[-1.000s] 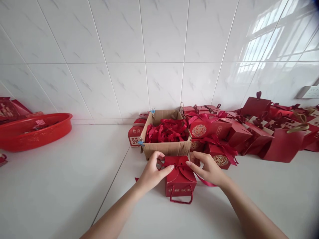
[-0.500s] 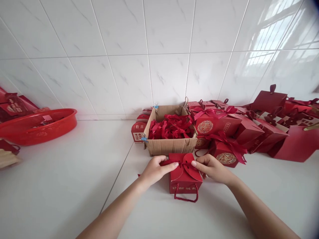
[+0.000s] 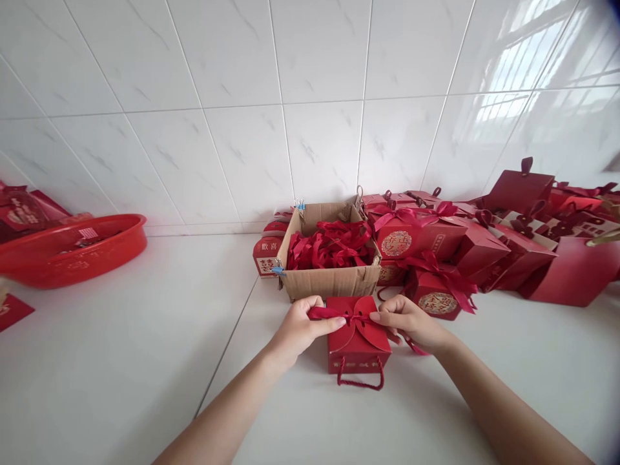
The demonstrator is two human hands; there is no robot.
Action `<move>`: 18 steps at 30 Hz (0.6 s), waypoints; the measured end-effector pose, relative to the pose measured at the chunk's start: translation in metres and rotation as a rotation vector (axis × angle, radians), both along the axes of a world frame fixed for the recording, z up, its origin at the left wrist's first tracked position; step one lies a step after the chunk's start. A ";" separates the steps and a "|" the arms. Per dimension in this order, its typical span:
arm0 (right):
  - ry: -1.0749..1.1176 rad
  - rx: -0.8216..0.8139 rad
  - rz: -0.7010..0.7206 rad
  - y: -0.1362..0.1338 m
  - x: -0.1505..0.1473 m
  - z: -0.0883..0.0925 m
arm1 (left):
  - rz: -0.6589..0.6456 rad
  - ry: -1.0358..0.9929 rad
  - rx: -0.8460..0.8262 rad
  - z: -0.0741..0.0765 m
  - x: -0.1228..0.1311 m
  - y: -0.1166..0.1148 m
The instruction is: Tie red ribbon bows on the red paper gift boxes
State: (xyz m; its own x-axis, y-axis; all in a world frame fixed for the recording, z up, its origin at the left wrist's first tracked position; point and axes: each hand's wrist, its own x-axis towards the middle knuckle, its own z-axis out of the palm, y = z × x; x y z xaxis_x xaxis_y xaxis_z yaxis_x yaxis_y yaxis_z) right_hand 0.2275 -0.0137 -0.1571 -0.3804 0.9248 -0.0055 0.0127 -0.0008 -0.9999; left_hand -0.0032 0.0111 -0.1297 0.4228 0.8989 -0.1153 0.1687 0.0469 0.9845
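Note:
A small red gift box [image 3: 359, 361] with a rope handle stands on the white surface between my hands, its petal-shaped top flaps folded together. Across the top runs a red ribbon [image 3: 323, 313], threaded through holes and crossing at the middle. My left hand [image 3: 303, 328] pinches the ribbon at the left of the crossing, thumb lying along it. On the other side, my right hand [image 3: 411, 323] is closed with thumb and fingertips on the ribbon near the crossing. A ribbon end shows below the right fingers.
Behind the gift box stands a cardboard box [image 3: 329, 283] full of red ribbons. Several finished-looking red boxes [image 3: 421, 239] are piled to the right along the tiled wall. At far left are a red plastic basin [image 3: 97, 261] and some red packaging [image 3: 17, 311].
The ribbon at my left hand looks raised and more taut. A ribbon end now hangs lower right of my right hand. The view has shifted slightly.

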 end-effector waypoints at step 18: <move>0.129 -0.072 0.000 -0.003 0.004 0.001 | 0.007 0.118 0.118 0.006 -0.006 0.002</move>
